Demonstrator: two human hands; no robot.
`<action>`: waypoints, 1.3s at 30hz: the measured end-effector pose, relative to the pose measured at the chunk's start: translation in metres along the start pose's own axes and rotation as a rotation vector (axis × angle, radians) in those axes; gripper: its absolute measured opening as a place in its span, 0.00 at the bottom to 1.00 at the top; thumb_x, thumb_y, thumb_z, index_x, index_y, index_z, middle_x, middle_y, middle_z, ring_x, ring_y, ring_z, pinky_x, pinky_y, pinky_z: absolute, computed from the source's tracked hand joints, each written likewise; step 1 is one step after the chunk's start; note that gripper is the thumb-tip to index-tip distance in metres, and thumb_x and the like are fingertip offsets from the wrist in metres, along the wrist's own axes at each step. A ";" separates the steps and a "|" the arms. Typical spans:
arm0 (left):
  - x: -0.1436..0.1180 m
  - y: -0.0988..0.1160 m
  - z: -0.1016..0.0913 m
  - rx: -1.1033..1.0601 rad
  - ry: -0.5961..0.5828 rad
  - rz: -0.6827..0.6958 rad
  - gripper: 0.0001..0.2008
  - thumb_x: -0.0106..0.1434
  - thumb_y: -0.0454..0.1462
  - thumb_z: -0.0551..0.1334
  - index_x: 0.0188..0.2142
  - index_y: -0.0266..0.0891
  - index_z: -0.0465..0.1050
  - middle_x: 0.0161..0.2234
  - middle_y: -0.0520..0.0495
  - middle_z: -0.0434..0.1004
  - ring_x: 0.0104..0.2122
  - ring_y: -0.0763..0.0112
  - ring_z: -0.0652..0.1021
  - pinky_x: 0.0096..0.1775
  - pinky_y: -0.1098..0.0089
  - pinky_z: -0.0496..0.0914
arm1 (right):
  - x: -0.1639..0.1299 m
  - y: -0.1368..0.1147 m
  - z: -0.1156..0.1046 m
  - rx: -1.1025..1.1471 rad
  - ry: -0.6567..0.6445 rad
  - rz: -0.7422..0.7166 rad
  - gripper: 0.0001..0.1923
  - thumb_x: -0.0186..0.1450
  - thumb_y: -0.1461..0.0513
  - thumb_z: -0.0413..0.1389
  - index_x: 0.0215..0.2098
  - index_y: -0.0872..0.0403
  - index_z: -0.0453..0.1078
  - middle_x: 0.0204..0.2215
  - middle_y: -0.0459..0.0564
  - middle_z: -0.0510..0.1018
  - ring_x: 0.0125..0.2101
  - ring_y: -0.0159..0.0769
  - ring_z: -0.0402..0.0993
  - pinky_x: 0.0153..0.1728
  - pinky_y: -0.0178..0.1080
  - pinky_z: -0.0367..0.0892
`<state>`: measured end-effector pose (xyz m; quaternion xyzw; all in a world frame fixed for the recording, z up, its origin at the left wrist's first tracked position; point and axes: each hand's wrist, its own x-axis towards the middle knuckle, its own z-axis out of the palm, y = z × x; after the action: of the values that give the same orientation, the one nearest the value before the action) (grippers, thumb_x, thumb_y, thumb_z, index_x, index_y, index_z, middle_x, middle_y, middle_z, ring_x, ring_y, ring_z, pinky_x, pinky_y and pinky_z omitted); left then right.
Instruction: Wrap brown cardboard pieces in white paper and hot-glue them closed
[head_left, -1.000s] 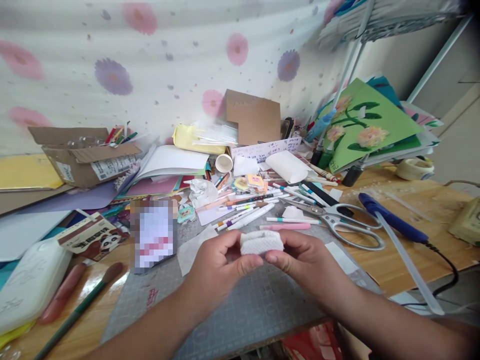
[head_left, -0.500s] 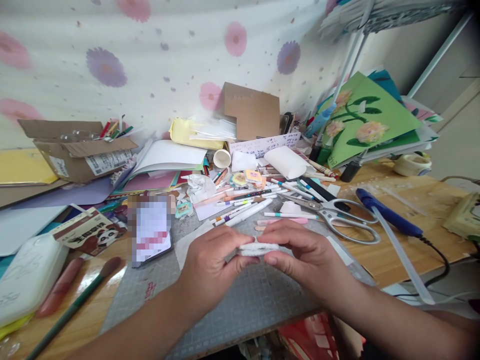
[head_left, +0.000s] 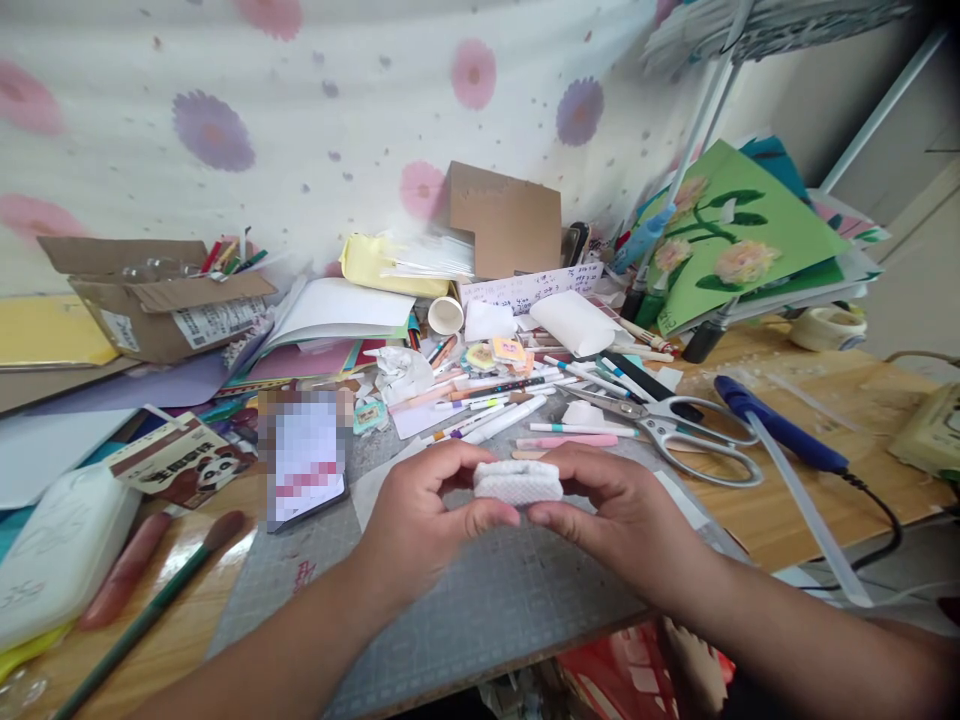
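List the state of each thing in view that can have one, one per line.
white folded pad: folded, pinched between both hands
left hand: gripping the pad
right hand: gripping the pad
scissors: lying flat, blades shut
cardboard box: flaps open
paper cup: tipped on its side

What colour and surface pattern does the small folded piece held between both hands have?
White, with a fine embossed dotted texture; the folded piece shows best in the head view.

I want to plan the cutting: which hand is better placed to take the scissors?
Probably the right hand: the scissors lie on its side, close beyond it. The left hand could keep the white folded tissue pad both now pinch.
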<state>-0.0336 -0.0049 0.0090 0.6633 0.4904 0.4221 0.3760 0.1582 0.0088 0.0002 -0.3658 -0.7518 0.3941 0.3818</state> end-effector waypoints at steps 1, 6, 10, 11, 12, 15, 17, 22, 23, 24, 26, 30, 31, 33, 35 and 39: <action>0.000 -0.001 0.000 -0.033 -0.017 -0.030 0.16 0.46 0.43 0.70 0.33 0.38 0.74 0.28 0.51 0.76 0.29 0.69 0.75 0.32 0.72 0.67 | 0.000 0.000 0.000 0.010 -0.001 0.029 0.07 0.59 0.59 0.60 0.33 0.54 0.74 0.30 0.48 0.79 0.33 0.36 0.73 0.35 0.35 0.67; -0.002 0.000 0.001 0.107 -0.064 -0.119 0.13 0.49 0.43 0.68 0.29 0.35 0.73 0.26 0.49 0.75 0.28 0.67 0.73 0.31 0.69 0.66 | -0.003 -0.002 0.003 0.067 0.036 0.081 0.07 0.59 0.58 0.59 0.33 0.54 0.75 0.32 0.49 0.80 0.36 0.38 0.74 0.35 0.36 0.68; -0.002 0.000 0.001 0.128 -0.020 -0.088 0.13 0.48 0.44 0.68 0.23 0.36 0.70 0.21 0.52 0.70 0.24 0.70 0.70 0.27 0.71 0.63 | -0.004 -0.005 0.003 0.014 0.051 0.059 0.06 0.58 0.59 0.59 0.31 0.53 0.75 0.29 0.48 0.80 0.34 0.38 0.74 0.34 0.37 0.68; -0.002 0.000 0.002 0.085 -0.013 -0.093 0.13 0.48 0.43 0.68 0.22 0.37 0.69 0.21 0.53 0.70 0.24 0.71 0.69 0.27 0.71 0.62 | -0.003 -0.005 0.003 0.011 0.057 0.047 0.06 0.58 0.59 0.60 0.32 0.53 0.75 0.31 0.49 0.80 0.35 0.38 0.74 0.35 0.37 0.69; -0.001 -0.001 0.002 0.010 -0.015 -0.110 0.12 0.47 0.42 0.69 0.24 0.37 0.70 0.22 0.53 0.71 0.25 0.71 0.70 0.28 0.71 0.63 | -0.003 -0.005 0.003 0.022 0.063 0.034 0.07 0.58 0.59 0.60 0.35 0.53 0.74 0.33 0.49 0.80 0.36 0.38 0.74 0.35 0.38 0.69; 0.002 -0.004 0.004 -0.336 -0.046 -0.185 0.12 0.50 0.38 0.68 0.34 0.38 0.73 0.31 0.51 0.76 0.31 0.69 0.73 0.34 0.70 0.67 | -0.004 -0.003 0.003 0.067 0.103 0.017 0.17 0.55 0.59 0.62 0.43 0.53 0.71 0.37 0.51 0.78 0.36 0.38 0.74 0.37 0.40 0.71; 0.003 -0.006 0.004 -0.520 -0.060 -0.222 0.13 0.52 0.37 0.67 0.39 0.39 0.74 0.35 0.49 0.77 0.34 0.70 0.73 0.36 0.70 0.68 | -0.006 -0.001 0.002 0.060 0.158 0.009 0.18 0.54 0.59 0.63 0.43 0.54 0.70 0.36 0.52 0.76 0.35 0.38 0.73 0.36 0.41 0.71; 0.003 -0.006 0.005 -0.665 -0.096 -0.273 0.09 0.53 0.35 0.67 0.36 0.40 0.76 0.35 0.49 0.76 0.33 0.72 0.73 0.32 0.73 0.69 | -0.009 -0.002 0.000 0.013 0.279 -0.031 0.06 0.59 0.63 0.58 0.35 0.53 0.71 0.31 0.49 0.75 0.31 0.34 0.72 0.33 0.39 0.70; 0.003 -0.006 0.005 -0.669 -0.101 -0.281 0.09 0.53 0.35 0.67 0.36 0.40 0.76 0.34 0.49 0.76 0.33 0.73 0.73 0.32 0.73 0.69 | -0.009 -0.003 -0.001 0.012 0.285 -0.048 0.06 0.59 0.63 0.58 0.36 0.53 0.71 0.31 0.48 0.74 0.31 0.33 0.71 0.32 0.38 0.69; 0.003 -0.006 0.005 -0.671 -0.103 -0.287 0.09 0.53 0.35 0.67 0.36 0.40 0.76 0.34 0.49 0.76 0.33 0.72 0.73 0.33 0.73 0.69 | -0.009 -0.004 -0.001 0.008 0.288 -0.070 0.06 0.60 0.64 0.57 0.37 0.53 0.71 0.31 0.48 0.74 0.31 0.33 0.71 0.32 0.38 0.69; 0.003 -0.006 0.006 -0.679 -0.103 -0.302 0.09 0.53 0.35 0.67 0.35 0.40 0.76 0.34 0.49 0.76 0.33 0.72 0.73 0.33 0.73 0.69 | -0.009 -0.007 -0.002 -0.015 0.290 -0.119 0.07 0.60 0.65 0.57 0.38 0.52 0.72 0.32 0.49 0.74 0.33 0.34 0.71 0.34 0.39 0.69; 0.002 -0.006 0.007 -0.682 -0.093 -0.333 0.10 0.52 0.36 0.68 0.36 0.40 0.76 0.35 0.48 0.77 0.35 0.70 0.73 0.33 0.72 0.69 | -0.011 -0.010 -0.001 -0.025 0.262 -0.151 0.08 0.60 0.65 0.57 0.39 0.51 0.72 0.35 0.50 0.75 0.40 0.37 0.72 0.38 0.40 0.69; 0.002 -0.006 0.007 -0.671 -0.091 -0.334 0.11 0.52 0.36 0.68 0.37 0.40 0.76 0.35 0.48 0.77 0.35 0.70 0.73 0.33 0.72 0.69 | -0.011 -0.010 -0.001 -0.013 0.255 -0.144 0.08 0.60 0.65 0.57 0.39 0.50 0.72 0.35 0.50 0.75 0.40 0.37 0.72 0.37 0.39 0.69; 0.002 -0.005 0.007 -0.631 -0.089 -0.325 0.11 0.52 0.36 0.68 0.37 0.40 0.76 0.35 0.48 0.77 0.36 0.69 0.73 0.33 0.72 0.69 | -0.011 -0.010 0.000 0.005 0.264 -0.122 0.08 0.59 0.65 0.58 0.38 0.51 0.72 0.35 0.50 0.75 0.38 0.37 0.72 0.35 0.38 0.70; 0.002 -0.004 0.007 -0.584 -0.086 -0.315 0.11 0.52 0.36 0.67 0.37 0.39 0.75 0.35 0.48 0.77 0.35 0.69 0.73 0.34 0.71 0.69 | -0.010 -0.009 0.002 0.007 0.285 -0.106 0.07 0.59 0.64 0.58 0.37 0.51 0.72 0.34 0.49 0.75 0.36 0.36 0.72 0.34 0.38 0.70; 0.002 -0.004 0.007 -0.540 -0.079 -0.307 0.12 0.52 0.36 0.68 0.37 0.38 0.75 0.34 0.48 0.77 0.33 0.69 0.73 0.33 0.71 0.68 | -0.009 -0.008 0.003 0.020 0.297 -0.086 0.06 0.58 0.64 0.59 0.36 0.51 0.71 0.36 0.51 0.76 0.40 0.38 0.72 0.35 0.38 0.70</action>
<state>-0.0277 -0.0023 0.0034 0.4736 0.4397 0.4492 0.6169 0.1570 -0.0029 0.0032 -0.3835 -0.6982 0.3263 0.5089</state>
